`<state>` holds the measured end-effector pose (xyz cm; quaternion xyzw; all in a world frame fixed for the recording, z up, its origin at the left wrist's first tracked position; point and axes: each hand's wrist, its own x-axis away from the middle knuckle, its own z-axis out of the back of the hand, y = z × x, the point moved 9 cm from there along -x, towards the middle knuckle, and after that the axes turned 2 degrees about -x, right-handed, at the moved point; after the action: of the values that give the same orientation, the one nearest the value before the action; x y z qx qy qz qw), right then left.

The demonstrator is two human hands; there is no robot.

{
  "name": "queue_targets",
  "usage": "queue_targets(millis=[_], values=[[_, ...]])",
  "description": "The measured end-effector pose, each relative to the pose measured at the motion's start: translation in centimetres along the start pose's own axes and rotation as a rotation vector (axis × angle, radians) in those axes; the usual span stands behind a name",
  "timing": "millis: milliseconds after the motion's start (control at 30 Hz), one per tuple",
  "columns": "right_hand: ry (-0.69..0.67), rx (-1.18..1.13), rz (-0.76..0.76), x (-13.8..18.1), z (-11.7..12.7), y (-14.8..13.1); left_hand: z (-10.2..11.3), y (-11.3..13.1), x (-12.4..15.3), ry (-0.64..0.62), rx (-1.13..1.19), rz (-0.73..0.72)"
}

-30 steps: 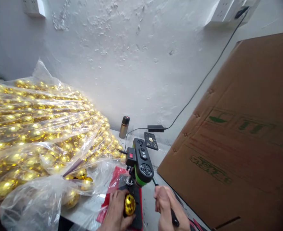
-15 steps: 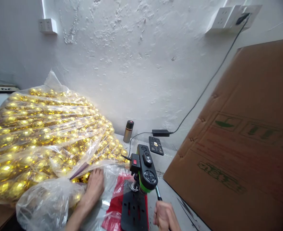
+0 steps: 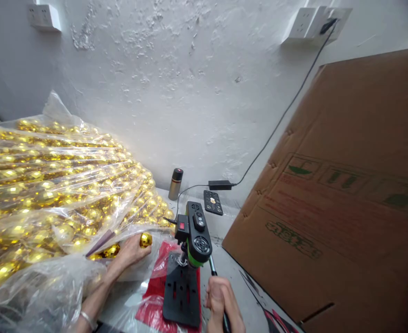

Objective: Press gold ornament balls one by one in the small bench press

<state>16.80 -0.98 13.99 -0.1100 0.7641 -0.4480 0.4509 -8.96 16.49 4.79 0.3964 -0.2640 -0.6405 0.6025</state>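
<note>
We note a rough white plaster wall behind a pale grey desk, with a large brown cardboard box slanting along the right side. At left lies a big, bulging clear plastic bag packed with shiny gold faceted balls. Near the centre stands a small black-and-green bench drill press, its slotted black base plate resting on a crumpled red plastic sheet.

One shiny gold faceted ball is out at the bag's near right edge, in the left hand and well apart from the base plate. We judge it light, probably thin-walled plastic: stiff, slick on its mirrored facets, and apt to dent or crack if squeezed hard. We would take it around its widest part, thumb opposing fingers, with modest pressure.

Left hand: partly curled, gripping this ball at the thumb and finger end; the exact finger contacts are hidden from us. Its forearm lies across the loose bag film. Right hand: closed in a fist around the metal lever with a black handle, beside the press; the handle's dark lower end shows below the fist.
</note>
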Motion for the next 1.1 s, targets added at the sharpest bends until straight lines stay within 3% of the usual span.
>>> queue_targets(millis=[100, 200, 267, 400, 533, 767, 933, 1100], values=[[-0.019, 0.001, -0.020, -0.3, 0.0, 0.1, -2.7, 0.7, 2.6, -0.141, 0.203, 0.064], [-0.059, 0.029, -0.015, -1.1, 0.0, -0.1, -6.6, 0.4, 6.1, -0.304, 0.634, 0.290], [-0.127, 0.067, 0.051, -1.9, -0.1, -0.8, -8.7, 0.1, 8.1, -0.334, 0.796, 0.412], [-0.258, 0.158, 0.226, -3.2, -0.8, -2.9, -11.5, -1.0, 9.7, -0.259, 0.778, 0.491], [-0.242, 0.192, 0.285, -4.2, -1.3, -4.7, -13.7, -0.7, 9.6, -0.296, 0.687, 0.419], [-0.274, 0.162, 0.276, -3.6, -1.2, -4.1, -14.2, 0.8, 10.2, -0.365, 0.468, 0.243], [-0.175, 0.084, 0.108, -2.5, -0.6, -2.2, -11.5, 2.0, 9.8, -0.192, 0.241, 0.040], [-0.095, 0.025, 0.005, -1.7, -0.7, -2.1, -12.3, 2.4, 10.2, -0.219, 0.071, 0.020]])
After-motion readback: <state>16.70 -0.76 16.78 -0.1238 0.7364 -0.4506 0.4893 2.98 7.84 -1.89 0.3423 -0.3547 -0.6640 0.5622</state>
